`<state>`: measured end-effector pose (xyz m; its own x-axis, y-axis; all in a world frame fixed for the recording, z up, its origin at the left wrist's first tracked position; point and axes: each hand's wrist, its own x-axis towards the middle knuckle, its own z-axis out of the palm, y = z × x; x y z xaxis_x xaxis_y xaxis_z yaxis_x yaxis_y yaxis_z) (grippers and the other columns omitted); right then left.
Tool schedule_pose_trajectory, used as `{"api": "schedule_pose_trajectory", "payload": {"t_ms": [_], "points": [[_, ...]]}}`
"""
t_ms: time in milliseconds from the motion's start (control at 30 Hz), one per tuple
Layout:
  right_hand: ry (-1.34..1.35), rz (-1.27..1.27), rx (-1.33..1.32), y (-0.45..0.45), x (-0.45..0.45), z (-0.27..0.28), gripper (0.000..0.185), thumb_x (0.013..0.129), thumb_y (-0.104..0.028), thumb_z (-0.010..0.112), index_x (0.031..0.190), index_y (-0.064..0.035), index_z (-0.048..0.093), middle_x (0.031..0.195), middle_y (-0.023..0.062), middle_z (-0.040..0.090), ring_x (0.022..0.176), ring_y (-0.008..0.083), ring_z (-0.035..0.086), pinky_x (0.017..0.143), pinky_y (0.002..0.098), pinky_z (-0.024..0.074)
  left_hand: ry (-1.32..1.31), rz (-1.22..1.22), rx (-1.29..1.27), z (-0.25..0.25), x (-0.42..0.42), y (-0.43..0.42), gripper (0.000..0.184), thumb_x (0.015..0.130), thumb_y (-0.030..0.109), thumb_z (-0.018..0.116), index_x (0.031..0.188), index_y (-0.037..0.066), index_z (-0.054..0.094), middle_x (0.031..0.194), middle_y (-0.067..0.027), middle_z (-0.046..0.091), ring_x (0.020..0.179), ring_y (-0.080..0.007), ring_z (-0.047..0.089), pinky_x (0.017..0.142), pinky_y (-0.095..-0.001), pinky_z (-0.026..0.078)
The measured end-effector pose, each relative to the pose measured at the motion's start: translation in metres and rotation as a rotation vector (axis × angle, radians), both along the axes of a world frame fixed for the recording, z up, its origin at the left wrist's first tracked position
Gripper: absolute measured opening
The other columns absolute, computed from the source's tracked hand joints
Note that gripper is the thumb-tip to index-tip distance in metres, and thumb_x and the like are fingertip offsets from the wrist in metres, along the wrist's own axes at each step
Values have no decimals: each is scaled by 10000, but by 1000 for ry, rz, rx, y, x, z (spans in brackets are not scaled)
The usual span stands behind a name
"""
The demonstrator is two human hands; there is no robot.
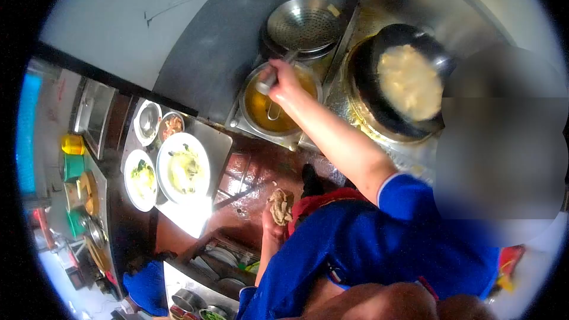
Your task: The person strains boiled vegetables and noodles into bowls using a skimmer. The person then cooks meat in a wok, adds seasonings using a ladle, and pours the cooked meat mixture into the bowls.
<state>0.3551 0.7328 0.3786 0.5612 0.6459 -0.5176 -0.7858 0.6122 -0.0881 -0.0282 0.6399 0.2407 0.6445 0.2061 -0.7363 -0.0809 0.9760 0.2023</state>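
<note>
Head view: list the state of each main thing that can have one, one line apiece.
Metal handle: gripped in the right hand.
Crumpled cloth: bunched, held in the left hand.
Wok: uncovered, holding pale food.
Pot: uncovered, holding brownish-yellow liquid.
Perforated strainer: open side up.
Large white bowl: uncovered, not empty.
Smaller white bowl: uncovered, not empty.

Metal table (218, 144), white dishes (162, 169), bowls (147, 122)

2 curled hands (284, 80) (272, 227), right arm (344, 133) outstretched
</note>
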Motion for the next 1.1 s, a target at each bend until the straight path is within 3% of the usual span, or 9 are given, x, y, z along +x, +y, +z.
{"api": "schedule_pose_trajectory", "payload": {"t_ms": [167,233,300,400,533,700,933,1033,1100], "points": [[-135,228,-58,-139,6,13,130,873,-48,570,785,-63,475,639,21,491,485,96,474,416,229,433,-106,-237,11,-42,35,4,411,984,264,324,1232,26,551,1185,-156,623,1059,-309,606,933,-418,498],[-231,327,-162,-214,-1,42,119,871,-56,581,794,-57,490,647,2,489,506,81,475,413,220,420,-28,-305,88,8,65,-7,392,977,259,362,1239,35,547,1211,-150,609,1079,-300,592,943,-415,486],[-504,279,-347,-287,-9,61,254,835,-52,634,1047,-6,501,715,5,506,539,70,475,422,206,403,-5,-367,87,52,94,-20,292,951,219,453,1164,59,573,1084,-95,649,966,-249,630,821,-356,532],[-637,195,-833,-392,7,69,587,817,-45,654,1307,0,333,721,15,511,527,88,495,385,228,395,-132,-400,115,17,104,-31,294,960,217,432,1163,56,572,1089,-100,645,988,-250,627,848,-359,525],[-956,139,-1445,-522,54,73,443,815,-61,601,1173,-19,342,630,19,476,451,117,464,358,286,386,-169,-483,103,32,120,-56,281,954,198,437,1150,51,575,1066,-112,652,950,-252,639,818,-360,540],[-1201,191,-1926,-621,124,21,275,805,-84,583,962,67,414,686,182,572,453,229,549,418,372,449,-40,-495,117,36,118,-82,288,953,192,433,1160,49,572,1071,-123,652,949,-265,643,825,-369,541],[-1089,513,-1629,-578,121,50,250,771,-60,558,955,61,440,637,121,512,450,204,520,404,363,407,-62,-392,91,36,120,-104,308,962,193,412,1195,50,555,1117,-120,641,995,-267,633,852,-369,532],[-1124,661,-1625,-588,120,51,603,765,-74,640,1297,86,405,768,123,602,544,187,586,467,333,463,-90,-432,75,31,125,-105,307,967,194,402,1188,50,559,1111,-115,643,986,-260,635,852,-363,531],[-1263,618,-1649,-597,105,66,384,767,-68,582,1090,67,425,715,128,551,491,188,550,421,343,427,-75,-453,57,42,128,-107,305,969,197,402,1174,43,566,1096,-112,648,979,-254,637,851,-359,530]]}}
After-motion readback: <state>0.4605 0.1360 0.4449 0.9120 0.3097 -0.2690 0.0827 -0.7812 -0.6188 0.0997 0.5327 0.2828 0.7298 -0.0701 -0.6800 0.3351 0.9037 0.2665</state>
